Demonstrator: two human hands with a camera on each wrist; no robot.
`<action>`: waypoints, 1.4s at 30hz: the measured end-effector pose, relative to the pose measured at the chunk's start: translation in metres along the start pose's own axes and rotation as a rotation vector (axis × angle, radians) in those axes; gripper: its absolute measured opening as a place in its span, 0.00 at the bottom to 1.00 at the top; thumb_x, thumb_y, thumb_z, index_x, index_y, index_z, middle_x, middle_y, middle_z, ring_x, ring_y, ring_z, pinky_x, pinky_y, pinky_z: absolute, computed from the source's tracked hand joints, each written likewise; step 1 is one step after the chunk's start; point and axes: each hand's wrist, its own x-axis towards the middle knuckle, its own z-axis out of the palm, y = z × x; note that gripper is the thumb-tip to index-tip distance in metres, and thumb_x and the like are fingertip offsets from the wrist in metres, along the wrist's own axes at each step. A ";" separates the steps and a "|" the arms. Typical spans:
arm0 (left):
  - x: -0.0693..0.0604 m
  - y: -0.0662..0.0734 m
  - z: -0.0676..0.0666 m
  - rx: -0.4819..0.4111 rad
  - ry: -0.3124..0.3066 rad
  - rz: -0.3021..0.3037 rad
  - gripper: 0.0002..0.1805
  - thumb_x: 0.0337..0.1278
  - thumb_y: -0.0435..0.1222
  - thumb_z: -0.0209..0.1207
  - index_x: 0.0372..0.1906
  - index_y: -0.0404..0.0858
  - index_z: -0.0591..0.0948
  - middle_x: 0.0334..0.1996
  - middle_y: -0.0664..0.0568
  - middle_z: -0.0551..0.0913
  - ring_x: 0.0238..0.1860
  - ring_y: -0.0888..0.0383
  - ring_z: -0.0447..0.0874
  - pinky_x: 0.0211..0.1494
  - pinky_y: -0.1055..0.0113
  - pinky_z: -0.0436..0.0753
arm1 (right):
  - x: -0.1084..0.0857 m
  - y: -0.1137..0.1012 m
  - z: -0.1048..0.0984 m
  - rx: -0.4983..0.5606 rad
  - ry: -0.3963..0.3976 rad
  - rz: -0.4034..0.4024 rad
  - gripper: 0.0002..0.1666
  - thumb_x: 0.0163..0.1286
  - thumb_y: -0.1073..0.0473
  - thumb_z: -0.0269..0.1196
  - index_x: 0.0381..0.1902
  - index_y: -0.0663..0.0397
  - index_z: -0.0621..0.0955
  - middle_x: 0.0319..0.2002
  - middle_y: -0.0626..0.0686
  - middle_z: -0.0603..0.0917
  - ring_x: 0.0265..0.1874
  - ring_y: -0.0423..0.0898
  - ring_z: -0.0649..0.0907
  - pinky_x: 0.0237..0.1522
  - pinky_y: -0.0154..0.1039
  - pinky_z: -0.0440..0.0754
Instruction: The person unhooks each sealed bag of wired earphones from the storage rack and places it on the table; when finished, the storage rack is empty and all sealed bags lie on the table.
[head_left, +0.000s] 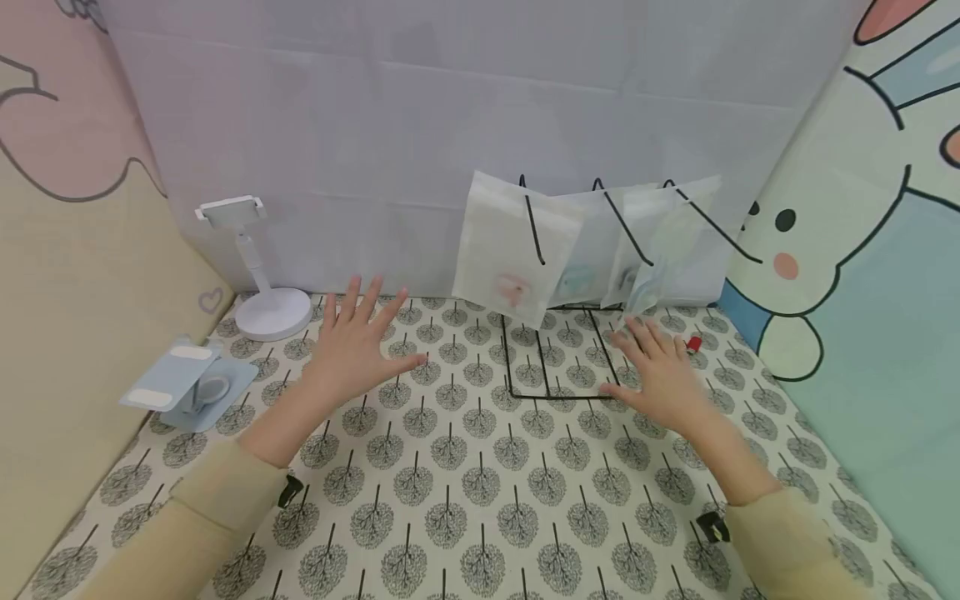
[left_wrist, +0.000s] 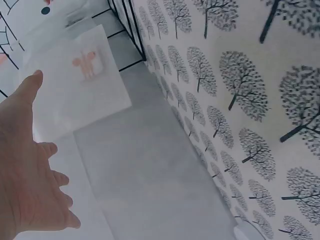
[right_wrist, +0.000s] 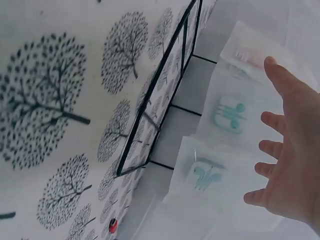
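My left hand [head_left: 352,354], fingers spread and holding nothing, is above the tree-patterned cloth left of the black wire rack [head_left: 549,397]. Also spread and without anything in it, my right hand [head_left: 660,379] is by the right side of the rack's base. Several translucent plastic bags hang on the rack's prongs. The leftmost bag [head_left: 491,233] contains pinkish-red earphones [left_wrist: 88,62]. Teal earphones [right_wrist: 230,116] show inside a bag behind it. In the right wrist view, another bag [right_wrist: 200,200] has bluish-green earphones inside.
A white phone stand [head_left: 273,315] stands at the back left, with a light blue folding stand [head_left: 202,383] in front of it. Beyond my right fingers lies a small red object [head_left: 694,343]. Pale wall sheets surround the cloth at the back and sides.
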 end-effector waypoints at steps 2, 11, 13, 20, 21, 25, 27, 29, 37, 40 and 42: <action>0.012 0.002 -0.001 -0.015 0.015 0.000 0.54 0.47 0.75 0.43 0.75 0.54 0.44 0.75 0.50 0.29 0.72 0.50 0.15 0.70 0.45 0.22 | 0.002 0.008 0.001 0.003 0.017 0.001 0.49 0.58 0.34 0.63 0.72 0.46 0.60 0.74 0.59 0.51 0.72 0.63 0.49 0.64 0.72 0.46; 0.063 0.015 0.016 -0.104 0.069 -0.001 0.55 0.47 0.74 0.46 0.76 0.53 0.42 0.74 0.51 0.25 0.71 0.50 0.14 0.70 0.49 0.21 | 0.002 0.048 0.020 0.028 -0.011 0.028 0.48 0.60 0.37 0.63 0.71 0.53 0.61 0.73 0.62 0.52 0.71 0.65 0.49 0.61 0.74 0.49; 0.074 0.018 0.021 -0.115 0.080 -0.007 0.56 0.46 0.74 0.47 0.76 0.53 0.41 0.75 0.50 0.27 0.72 0.49 0.16 0.71 0.49 0.23 | 0.003 0.056 0.025 0.042 -0.030 0.044 0.49 0.60 0.36 0.63 0.71 0.55 0.61 0.73 0.63 0.52 0.71 0.65 0.49 0.62 0.74 0.49; 0.108 0.020 0.050 -0.183 0.091 -0.012 0.58 0.48 0.69 0.53 0.76 0.46 0.40 0.75 0.45 0.33 0.74 0.43 0.27 0.74 0.44 0.35 | -0.002 0.080 0.046 0.111 -0.152 0.090 0.53 0.60 0.35 0.62 0.71 0.61 0.59 0.71 0.68 0.53 0.68 0.70 0.54 0.60 0.73 0.54; 0.112 0.021 0.054 -0.204 0.086 -0.013 0.58 0.49 0.67 0.54 0.76 0.45 0.39 0.75 0.46 0.33 0.74 0.43 0.28 0.74 0.44 0.36 | -0.003 0.083 0.049 0.125 -0.169 0.088 0.53 0.59 0.35 0.62 0.71 0.61 0.58 0.71 0.68 0.52 0.67 0.70 0.54 0.60 0.73 0.55; 0.124 0.021 0.070 -0.324 0.079 -0.019 0.59 0.49 0.63 0.59 0.75 0.44 0.38 0.75 0.48 0.33 0.75 0.47 0.27 0.75 0.49 0.35 | -0.006 0.096 0.060 0.209 -0.243 0.098 0.54 0.60 0.34 0.62 0.72 0.58 0.55 0.72 0.68 0.49 0.67 0.72 0.52 0.60 0.73 0.55; 0.129 0.022 0.075 -0.379 0.079 -0.020 0.60 0.48 0.61 0.61 0.75 0.43 0.38 0.75 0.50 0.34 0.75 0.49 0.27 0.75 0.51 0.34 | -0.006 0.101 0.063 0.248 -0.271 0.106 0.55 0.60 0.35 0.62 0.73 0.58 0.54 0.72 0.69 0.49 0.67 0.73 0.52 0.60 0.73 0.54; 0.134 0.022 0.078 -0.433 0.088 -0.021 0.60 0.48 0.60 0.62 0.75 0.43 0.38 0.76 0.50 0.37 0.75 0.49 0.29 0.75 0.54 0.34 | -0.007 0.104 0.066 0.290 -0.291 0.116 0.55 0.61 0.36 0.62 0.73 0.61 0.52 0.71 0.70 0.49 0.67 0.73 0.52 0.60 0.73 0.55; 0.144 0.029 0.077 -0.709 0.124 -0.060 0.52 0.50 0.49 0.66 0.75 0.45 0.48 0.72 0.49 0.57 0.73 0.48 0.49 0.75 0.52 0.47 | -0.007 0.108 0.070 0.287 -0.326 0.165 0.57 0.61 0.35 0.61 0.72 0.65 0.52 0.70 0.72 0.53 0.66 0.73 0.55 0.61 0.70 0.56; 0.144 0.032 0.078 -0.803 0.152 -0.090 0.46 0.53 0.46 0.64 0.74 0.44 0.54 0.68 0.49 0.65 0.71 0.49 0.54 0.75 0.52 0.50 | -0.008 0.107 0.070 0.295 -0.333 0.178 0.57 0.60 0.35 0.61 0.72 0.66 0.52 0.70 0.71 0.52 0.66 0.73 0.54 0.61 0.71 0.55; 0.141 0.034 0.079 -0.847 0.178 -0.121 0.41 0.55 0.45 0.63 0.72 0.42 0.59 0.65 0.49 0.69 0.69 0.50 0.59 0.74 0.52 0.54 | -0.008 0.106 0.070 0.306 -0.338 0.182 0.57 0.60 0.35 0.61 0.72 0.66 0.52 0.70 0.71 0.52 0.66 0.73 0.53 0.61 0.71 0.55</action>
